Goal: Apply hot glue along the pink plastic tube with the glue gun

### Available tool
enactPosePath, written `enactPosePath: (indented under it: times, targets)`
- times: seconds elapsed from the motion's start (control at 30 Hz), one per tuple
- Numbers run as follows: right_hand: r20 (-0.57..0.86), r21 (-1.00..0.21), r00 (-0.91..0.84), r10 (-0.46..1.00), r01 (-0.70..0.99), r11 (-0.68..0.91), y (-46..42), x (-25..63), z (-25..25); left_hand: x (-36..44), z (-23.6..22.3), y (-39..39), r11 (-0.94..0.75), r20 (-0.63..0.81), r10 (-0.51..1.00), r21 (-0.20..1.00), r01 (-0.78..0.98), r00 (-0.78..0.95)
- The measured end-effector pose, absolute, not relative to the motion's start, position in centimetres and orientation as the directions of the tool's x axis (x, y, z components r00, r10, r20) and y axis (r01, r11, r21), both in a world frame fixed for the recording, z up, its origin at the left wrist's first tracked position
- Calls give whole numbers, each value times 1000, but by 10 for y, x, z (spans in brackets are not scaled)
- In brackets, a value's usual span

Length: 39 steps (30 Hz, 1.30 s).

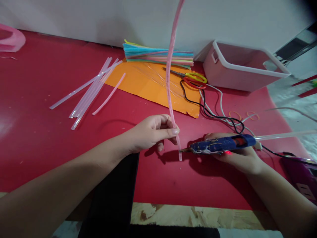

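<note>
Between thumb and fingers, my left hand point(158, 132) pinches a long pink pipe cleaner point(168, 72) near its lower end; the strip rises upright past the top of the view. My right hand point(237, 157) is wrapped round a blue hot glue gun point(218, 144) with a small red light lit on its side. A clear glue stick point(284, 135) sticks out of the gun's back. The nozzle tip meets the pipe cleaner just above its bottom end, below my left thumb; whether it presses on it or is just in front, I cannot tell.
Several clear glue sticks point(91, 89) and a short pink piece point(109, 94) lie left on the red table point(37, 138). Behind are an orange sheet point(138, 86), scissors point(194, 79), bundled coloured pipe cleaners point(156, 54) and a pink bin point(230, 72). Cables point(218, 115) run right, near a purple power strip point(299, 175).
</note>
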State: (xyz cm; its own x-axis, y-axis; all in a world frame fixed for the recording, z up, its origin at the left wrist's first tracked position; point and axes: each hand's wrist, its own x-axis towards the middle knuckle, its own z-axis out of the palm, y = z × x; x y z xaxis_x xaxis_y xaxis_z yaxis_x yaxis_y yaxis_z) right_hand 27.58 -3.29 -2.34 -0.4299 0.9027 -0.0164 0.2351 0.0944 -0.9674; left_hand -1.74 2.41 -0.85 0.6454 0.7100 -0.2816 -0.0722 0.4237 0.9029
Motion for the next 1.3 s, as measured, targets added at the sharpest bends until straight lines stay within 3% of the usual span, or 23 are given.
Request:
enactPosePath:
  times: [1.3]
  targets:
    - [-26, -966, -438, 899, 242, 90, -32, 277, -24, -18, -3, 24, 442, -313, 676, 896, -27, 667]
